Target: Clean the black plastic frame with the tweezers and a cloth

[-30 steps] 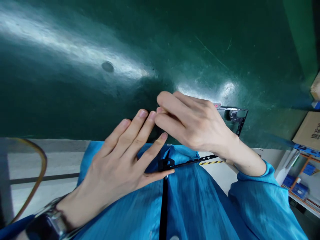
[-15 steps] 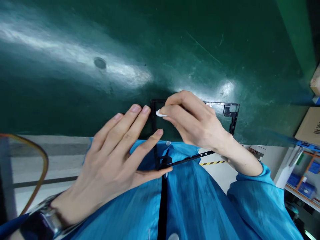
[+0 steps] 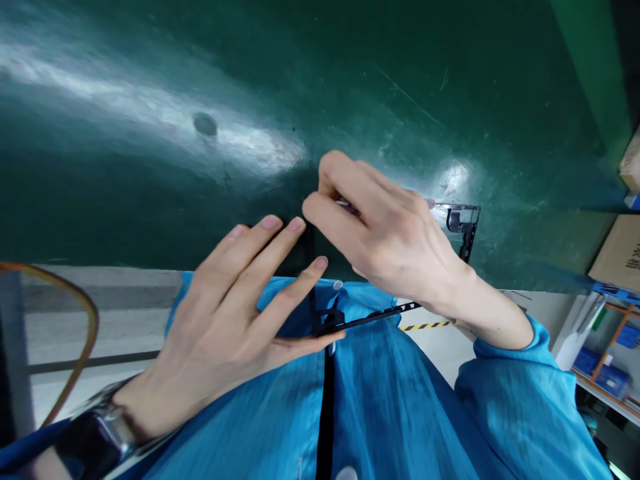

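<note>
A thin black rectangular frame [image 3: 367,321] lies at the table's near edge, its lower part jutting out over my blue clothing. My left hand [image 3: 230,317] is stretched over the frame's left bar, fingers spread, with the thumb by the lower left corner. Over the upper left part of the frame, my right hand [image 3: 387,230] is closed, its fingers bent and its fingertips hidden from view. The small white pad it pinched a moment earlier is out of sight behind the fingers. A clip-like black piece shows at the frame's upper right corner.
The green tabletop [image 3: 250,60] has scratches and a dark round mark [image 3: 205,124]. Cardboard boxes [image 3: 620,253] and a shelf with blue bins [image 3: 613,377] stand at the right. A yellowish hose [image 3: 87,327] curves at the left.
My right hand has turned and shifted up and left, so the white pad no longer shows. The left hand and the frame have hardly moved.
</note>
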Tool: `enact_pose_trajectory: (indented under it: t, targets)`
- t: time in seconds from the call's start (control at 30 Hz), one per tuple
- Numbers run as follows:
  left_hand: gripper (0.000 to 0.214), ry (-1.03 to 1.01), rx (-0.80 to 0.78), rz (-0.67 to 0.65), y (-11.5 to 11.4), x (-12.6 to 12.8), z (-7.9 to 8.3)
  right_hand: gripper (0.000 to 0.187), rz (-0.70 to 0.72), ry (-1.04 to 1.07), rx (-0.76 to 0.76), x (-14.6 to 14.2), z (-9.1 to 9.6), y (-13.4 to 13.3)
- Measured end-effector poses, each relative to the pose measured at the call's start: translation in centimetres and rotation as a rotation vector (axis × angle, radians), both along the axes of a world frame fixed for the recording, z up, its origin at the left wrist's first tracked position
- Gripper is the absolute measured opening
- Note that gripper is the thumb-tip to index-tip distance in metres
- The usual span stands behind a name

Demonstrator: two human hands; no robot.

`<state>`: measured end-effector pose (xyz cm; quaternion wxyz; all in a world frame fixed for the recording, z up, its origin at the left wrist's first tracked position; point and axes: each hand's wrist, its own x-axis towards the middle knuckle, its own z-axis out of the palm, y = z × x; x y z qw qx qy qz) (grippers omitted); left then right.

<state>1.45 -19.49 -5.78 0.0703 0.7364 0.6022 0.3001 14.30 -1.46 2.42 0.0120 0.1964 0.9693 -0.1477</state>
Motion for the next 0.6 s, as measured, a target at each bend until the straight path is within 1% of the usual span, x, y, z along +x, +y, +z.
enact_pose_trajectory:
  t: [0.1, 0.17, 0.27, 0.4, 0.47, 0.53, 0.6]
  targets:
    - [0.084, -0.002, 0.006, -0.006, 0.0, -0.1, 0.0, 0.047, -0.043, -0.012, -0.06, -0.3, -0.1, -0.2]
    - [0.087, -0.014, 0.009, -0.013, 0.0, -0.2, 0.0, 0.047, -0.043, -0.011, -0.087, -0.5, -0.2, -0.2]
    - [0.089, -0.023, 0.019, -0.016, -0.1, -0.2, -0.1, 0.051, 0.029, -0.037, -0.092, -0.8, -0.3, 0.3]
    - [0.098, -0.011, 0.049, -0.016, -0.1, -0.2, -0.4, 0.054, 0.154, -0.079, -0.067, -1.0, 0.1, 1.1]
    - [0.096, -0.019, 0.052, -0.01, -0.2, -0.2, -0.5, 0.053, 0.19, -0.087, -0.076, -0.8, 0.2, 1.3]
    - [0.088, -0.029, 0.047, -0.008, -0.2, -0.3, -0.5, 0.051, 0.199, -0.063, -0.087, -0.3, 0.1, 1.3]
    - [0.082, -0.025, 0.029, -0.009, -0.3, -0.3, -0.3, 0.053, 0.197, 0.026, -0.104, 0.3, -0.4, 1.4]
